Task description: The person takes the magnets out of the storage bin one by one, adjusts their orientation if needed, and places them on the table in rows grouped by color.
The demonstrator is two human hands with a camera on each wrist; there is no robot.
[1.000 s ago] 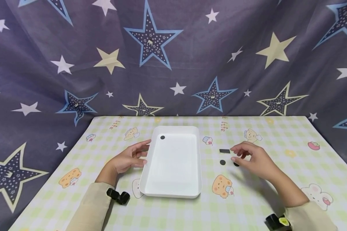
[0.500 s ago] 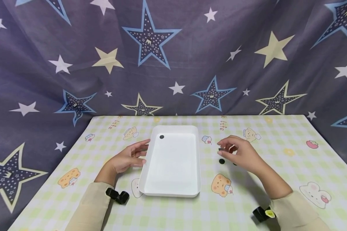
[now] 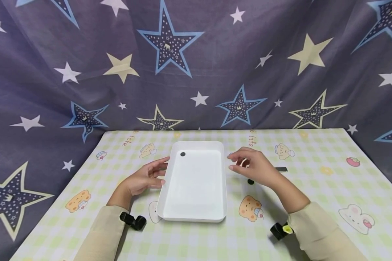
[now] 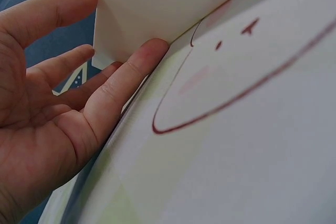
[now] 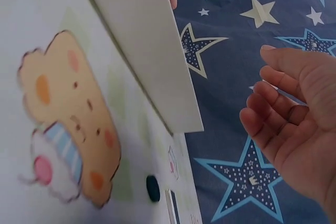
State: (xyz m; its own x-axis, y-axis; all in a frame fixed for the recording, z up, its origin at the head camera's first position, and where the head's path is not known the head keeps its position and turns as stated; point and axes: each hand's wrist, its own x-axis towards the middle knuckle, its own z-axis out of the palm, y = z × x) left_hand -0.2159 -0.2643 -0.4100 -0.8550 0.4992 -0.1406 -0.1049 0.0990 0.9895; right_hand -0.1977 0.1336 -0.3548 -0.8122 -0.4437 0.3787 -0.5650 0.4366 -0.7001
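Note:
A white rectangular tray (image 3: 196, 181) lies on the table, with a small black disc (image 3: 183, 154) inside near its far left corner. My left hand (image 3: 147, 177) rests its fingertips against the tray's left wall; in the left wrist view its spread fingers (image 4: 149, 53) touch the outside of that wall. To the right of the tray hovers my right hand (image 3: 253, 166), thumb and fingers apart, loosely bent, with nothing visible between them. Below it lies another black disc (image 3: 250, 181). A dark rectangular piece (image 3: 281, 169) with a light edge shows behind the right wrist.
A checked cloth with printed cartoon figures covers the table (image 3: 117, 239). Behind the table's far edge hangs a dark curtain (image 3: 196, 79) patterned with stars. Each wrist carries a small black camera (image 3: 133, 221).
My right hand has moved left toward the tray, passing over the dark pieces. A dark rectangular piece now shows right of it. My left hand and the tray stay in place.

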